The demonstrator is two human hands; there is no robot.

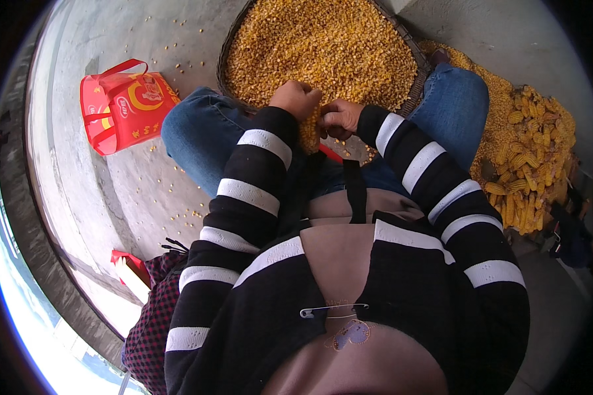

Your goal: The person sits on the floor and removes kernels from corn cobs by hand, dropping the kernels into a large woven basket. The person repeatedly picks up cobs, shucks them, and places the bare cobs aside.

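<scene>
My left hand (297, 100) grips an ear of corn (308, 132) at its upper part; the ear hangs down between my knees with kernels still on it. Close to its right side is my right hand (340, 117), fingers curled; whether they press on the ear or hold anything is hard to see. Just beyond both hands a large round woven basket (420, 94) is heaped with loose yellow corn kernels (321, 54). Part of a red thing (330, 153) shows beneath my hands.
Whole ears of corn (524, 158) lie on spread kernels at the right. A red carrying bag (143, 108) stands on the concrete floor (128, 197) at the left, among scattered kernels. A person in checked clothing (153, 316) is at the lower left.
</scene>
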